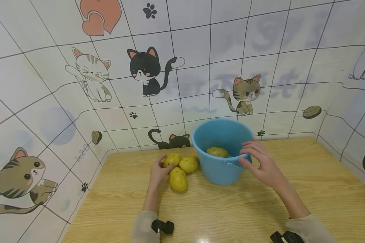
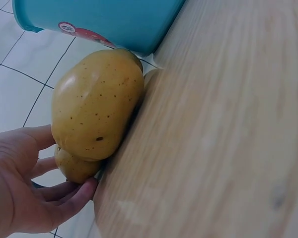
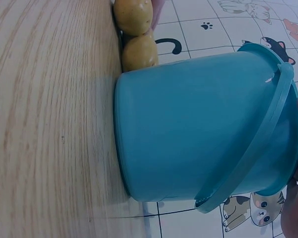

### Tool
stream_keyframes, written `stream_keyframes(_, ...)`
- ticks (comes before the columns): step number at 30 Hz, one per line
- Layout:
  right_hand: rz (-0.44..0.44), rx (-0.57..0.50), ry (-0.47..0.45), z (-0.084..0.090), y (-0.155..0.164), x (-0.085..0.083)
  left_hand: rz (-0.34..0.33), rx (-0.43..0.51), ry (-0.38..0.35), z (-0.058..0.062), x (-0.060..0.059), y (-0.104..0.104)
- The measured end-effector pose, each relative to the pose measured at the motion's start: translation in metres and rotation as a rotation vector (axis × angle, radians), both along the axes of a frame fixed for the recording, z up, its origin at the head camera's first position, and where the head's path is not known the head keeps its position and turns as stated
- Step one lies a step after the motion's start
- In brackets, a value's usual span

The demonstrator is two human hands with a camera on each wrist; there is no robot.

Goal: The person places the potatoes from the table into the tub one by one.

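1. Wrist cams – black units strapped on both sleeves, nearest my head view; I'm reading the two close-ups off them.
2. Table – light wood-grain top, carrying everything; set into a corner of cat-print tiled wall.
3. L hand – reaching fwd, fingers curling round the rear-left potato. Wrist view is showing fingers wrapping under the small end, so I'm calling it a grip forming on that potato; whether it is lifting off the table I can't tell.
4. Potatoes, loose, qty 3 – grouped left of the bucket and touching one another: gripped one at back-left, middle potato just beside the bucket wall, front potato nearest me. Judging they're lying bunched so the L hand is taking them one by one w/o stretching.
5. Bucket – blue plastic, upright, handle folded down along rim. Potato inside resting at bottom.
6. R hand – at the near-right rim, fingers relaxed and spread, tips touching rim/handle, not clamping. I'm judging it's steadying the bucket so it isn't sliding.
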State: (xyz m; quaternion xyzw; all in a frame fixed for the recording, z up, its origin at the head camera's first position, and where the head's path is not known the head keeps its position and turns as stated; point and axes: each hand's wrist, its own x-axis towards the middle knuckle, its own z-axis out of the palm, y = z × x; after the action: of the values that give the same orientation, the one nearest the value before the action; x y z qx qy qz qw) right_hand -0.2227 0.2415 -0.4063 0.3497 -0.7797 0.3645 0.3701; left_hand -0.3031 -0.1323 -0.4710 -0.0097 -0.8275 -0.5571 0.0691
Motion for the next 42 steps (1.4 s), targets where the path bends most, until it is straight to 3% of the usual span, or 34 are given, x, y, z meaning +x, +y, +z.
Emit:
stream_keyframes(18,-0.006,0.004,-0.035,-0.002,0.002,0.001,0.17,0.056,-0.021,0.011,0.007,-0.012)
stream_keyframes(26,0.001,-0.007,0.031,-0.001,0.0,-0.001,0.17,0.173,0.029,0.022,0.008,-0.015)
stream_keyframes(38,-0.005,0.0,-0.028,0.0,0.001,0.002,0.146,0.232,0.061,0.043,0.016,-0.007)
stream_keyframes(42,0.006,-0.009,-0.01,-0.001,0.001,0.0,0.143,0.253,0.08,0.052,0.02,-0.002)
